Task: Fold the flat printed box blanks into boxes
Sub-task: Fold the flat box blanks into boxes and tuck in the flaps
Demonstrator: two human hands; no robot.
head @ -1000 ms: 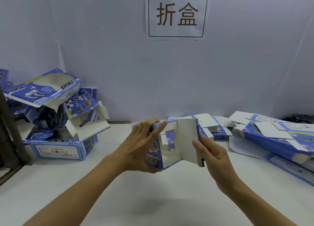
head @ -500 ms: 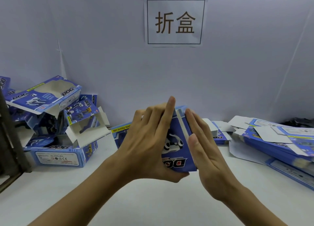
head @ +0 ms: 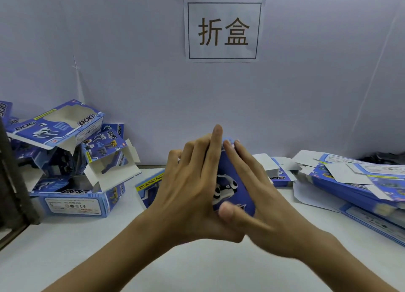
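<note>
A blue printed box (head: 232, 182) with a white robot dog on its side is held upright above the white table, squeezed between both hands. My left hand (head: 192, 188) covers its left face with fingers stretched upward. My right hand (head: 252, 195) presses its right face, thumb lying across the printed front near the bottom. Most of the box is hidden by the hands. Flat blue blanks (head: 359, 182) lie stacked at the right.
A pile of folded blue boxes (head: 72, 160) sits at the left against the wall. Another partly folded blank (head: 151, 186) lies behind my left hand, with loose blanks (head: 276, 171) near the back wall. A paper sign (head: 223, 30) hangs above. A dark frame (head: 13, 182) borders the far left.
The open box with a white flap sticking out has been pressed shut between both hands. My right thumb has slid onto the printed front and the hands have closed together.
</note>
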